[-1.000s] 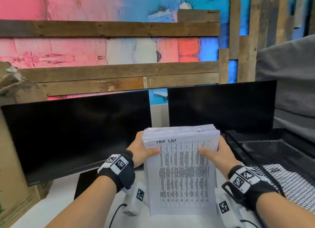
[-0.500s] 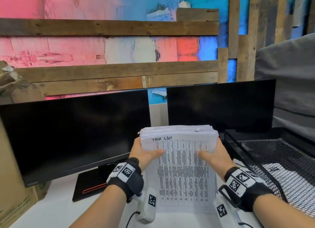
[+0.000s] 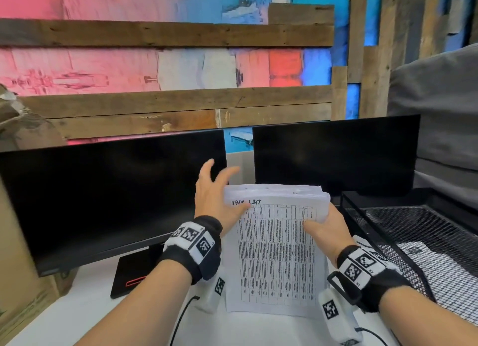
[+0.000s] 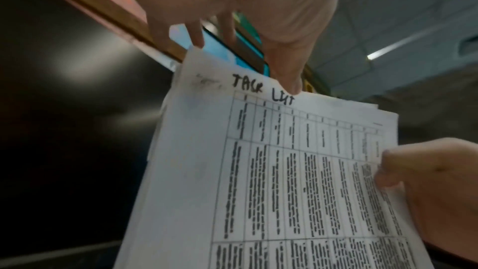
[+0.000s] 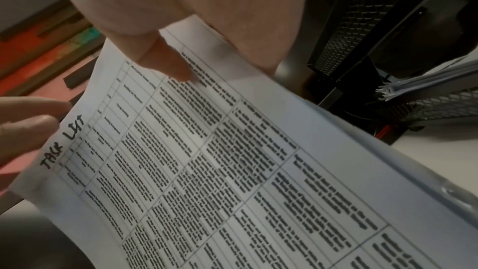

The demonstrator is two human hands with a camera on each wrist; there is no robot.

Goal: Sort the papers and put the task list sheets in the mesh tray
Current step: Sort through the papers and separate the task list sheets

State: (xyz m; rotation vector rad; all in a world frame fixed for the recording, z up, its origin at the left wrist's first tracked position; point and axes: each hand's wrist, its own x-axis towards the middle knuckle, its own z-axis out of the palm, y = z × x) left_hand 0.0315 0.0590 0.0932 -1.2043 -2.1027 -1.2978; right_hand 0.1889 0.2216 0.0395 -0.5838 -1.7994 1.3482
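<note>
A thick stack of papers stands upright on the white desk. Its front sheet is a printed table headed "TASK LIST" in marker. My right hand grips the stack's right edge, thumb on the front sheet. My left hand is at the top left corner with fingers spread and straight. Its thumb touches the front sheet's top edge, and its fingertips reach behind the corner. The black mesh tray sits just right of the stack, with a printed sheet lying in it.
Two dark monitors stand close behind the stack, with the left one's flat base on the desk. A cardboard box is at the far left and a grey cushion behind the tray. A lower mesh tray holds papers.
My left hand has let go of the stack's left edge and risen to its top left corner with fingers spread. The right hand keeps its grip and the stack has shifted slightly right.
</note>
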